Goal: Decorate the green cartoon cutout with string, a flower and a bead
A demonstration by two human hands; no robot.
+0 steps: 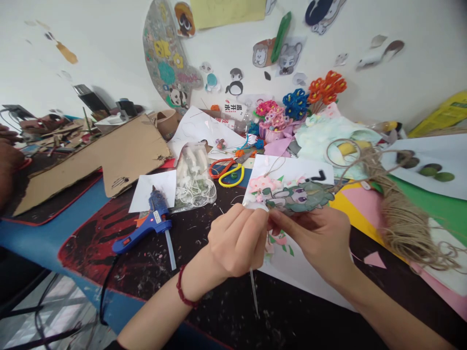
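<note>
Pinched in the right hand (pixel 324 238) is a grey-green cartoon-character cutout (pixel 301 196); the left hand (pixel 239 238) closes round thin white cord (pixel 253 291).

We see a handicraft workspace: glue gun (pixel 155 221), scissors (pixel 226 170), twine (pixel 404 218) and cut cardboard (pixel 127 153) crowd our counter (pixel 204 291).
</note>
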